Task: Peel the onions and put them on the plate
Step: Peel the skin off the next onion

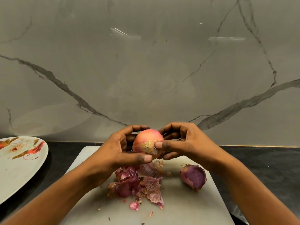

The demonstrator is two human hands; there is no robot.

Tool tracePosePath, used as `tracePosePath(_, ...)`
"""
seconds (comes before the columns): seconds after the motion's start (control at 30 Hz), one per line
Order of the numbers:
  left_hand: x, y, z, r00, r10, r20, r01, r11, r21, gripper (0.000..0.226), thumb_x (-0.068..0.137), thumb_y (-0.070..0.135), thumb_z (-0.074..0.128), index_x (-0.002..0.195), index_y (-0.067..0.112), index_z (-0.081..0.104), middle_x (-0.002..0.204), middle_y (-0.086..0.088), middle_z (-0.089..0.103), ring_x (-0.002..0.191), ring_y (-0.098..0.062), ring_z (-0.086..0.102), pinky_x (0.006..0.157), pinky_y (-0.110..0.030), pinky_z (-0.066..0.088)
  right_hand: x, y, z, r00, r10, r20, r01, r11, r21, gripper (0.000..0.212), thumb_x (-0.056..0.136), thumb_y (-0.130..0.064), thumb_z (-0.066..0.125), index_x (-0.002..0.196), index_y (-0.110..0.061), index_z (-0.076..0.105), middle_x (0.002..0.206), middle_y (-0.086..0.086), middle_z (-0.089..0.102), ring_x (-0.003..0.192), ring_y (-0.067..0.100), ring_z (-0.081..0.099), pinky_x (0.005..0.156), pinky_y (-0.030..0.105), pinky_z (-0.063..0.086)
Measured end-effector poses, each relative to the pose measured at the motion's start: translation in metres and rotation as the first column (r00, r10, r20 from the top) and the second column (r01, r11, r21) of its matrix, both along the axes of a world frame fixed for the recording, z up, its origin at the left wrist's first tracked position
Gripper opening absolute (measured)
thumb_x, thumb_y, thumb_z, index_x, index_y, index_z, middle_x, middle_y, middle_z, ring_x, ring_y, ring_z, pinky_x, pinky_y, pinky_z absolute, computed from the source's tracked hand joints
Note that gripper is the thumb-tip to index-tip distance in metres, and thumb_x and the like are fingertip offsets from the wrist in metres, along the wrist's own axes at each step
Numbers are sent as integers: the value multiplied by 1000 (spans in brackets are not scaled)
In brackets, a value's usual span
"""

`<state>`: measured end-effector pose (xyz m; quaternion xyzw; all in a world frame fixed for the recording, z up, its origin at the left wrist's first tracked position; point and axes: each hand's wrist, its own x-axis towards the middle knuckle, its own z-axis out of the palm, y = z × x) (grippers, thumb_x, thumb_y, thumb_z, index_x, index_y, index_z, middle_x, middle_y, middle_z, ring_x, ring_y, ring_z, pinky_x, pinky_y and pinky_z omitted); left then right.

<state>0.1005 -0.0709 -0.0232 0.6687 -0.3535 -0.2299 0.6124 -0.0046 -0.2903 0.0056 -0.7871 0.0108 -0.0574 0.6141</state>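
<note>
Hands gripping one round pink-orange onion (pixel 146 138) above the white cutting board (pixel 178 208).
Left hand (pixel 120 148) cups it, thumb underneath; right hand (pixel 183 142) pinches at its root end. Purple onion (pixel 194 177) lies near board's right edge, purple skin heap (pixel 139 181) mid-board. White floral plate (pixel 16 168) at left edge of black counter (pixel 263 161).

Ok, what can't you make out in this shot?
Head view only.
Held onion: far side hidden behind the left hand and right hand, so any skin left there is unknown.
Plate: cut off by the left edge; the rest is unseen.
Other onion: underside hidden against the board.
Peels: whatever lies under the pile is covered.
Board: near corners covered by the forearms and cut off by the bottom edge.
</note>
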Motion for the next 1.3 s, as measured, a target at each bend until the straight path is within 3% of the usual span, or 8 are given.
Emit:
tracePosePath(0.13,2,2,1,1000,8,-21,-8,1000,16,73,66,24,95,130,32,61,121,-10,77,111,-31,74,88,-36,60,-1,-5,-2,993,2,122,23,980,-200,46,74,-35,88,115,-21,74,118,-9,76,104,14,77,84,36,66)
tracePosePath(0.23,0,1,3,999,-31,-11,31,999,-5,61,72,27,89,129,30,67,123,-6,76,117,-26,72,95,-33,60,-3,-8,-2,960,124,253,-63,969,-237,45,82,-21,87,126,-25,75,146,-17,61,134,5,59,93,38,63)
tracePosePath(0.37,-3,2,3,992,-124,-16,124,992,-15,50,86,24,77,135,30,69,134,-4,72,127,-24,67,105,-36,57,-5,-8,-3,929,266,257,-208,951,-229,40,90,-7,79,128,-16,75,153,-13,57,146,4,46,103,37,57)
tracePosePath(0.47,-5,1,2,983,-167,-71,165,986,-37,47,85,27,78,131,33,71,134,-4,71,126,-27,67,100,-37,59,-5,-7,-3,934,281,219,-242,952,-187,36,90,-4,77,126,-10,72,149,-8,61,141,11,55,104,38,57)
tracePosePath(0.6,-4,0,1,969,-209,-130,203,977,-59,53,88,17,78,139,22,65,135,-11,69,125,-37,67,94,-47,62,-8,-7,-1,943,274,190,-258,961,-105,30,91,2,75,119,-3,69,140,0,68,125,25,69,95,38,60)
tracePosePath(0.73,-2,1,2,963,-199,-179,191,980,-62,61,85,9,75,142,12,54,131,-20,70,117,-42,71,86,-44,65,-7,-8,0,954,207,217,-185,975,-121,23,91,11,72,109,-5,74,126,4,76,118,24,73,88,34,60)
tracePosePath(1.03,-1,2,0,961,-195,-196,191,981,-41,62,83,20,82,139,13,56,128,-23,70,118,-44,70,93,-51,63,-8,-6,-2,954,165,251,-124,977,-171,24,87,9,78,102,-9,76,113,3,79,104,22,78,79,28,61)
tracePosePath(1.3,-6,3,5,941,-236,-245,226,972,-69,63,80,19,81,137,8,57,126,-27,70,113,-43,72,85,-39,65,-2,-7,-9,923,70,379,-37,995,-96,33,85,26,59,84,-1,78,93,13,82,99,26,79,73,38,65)
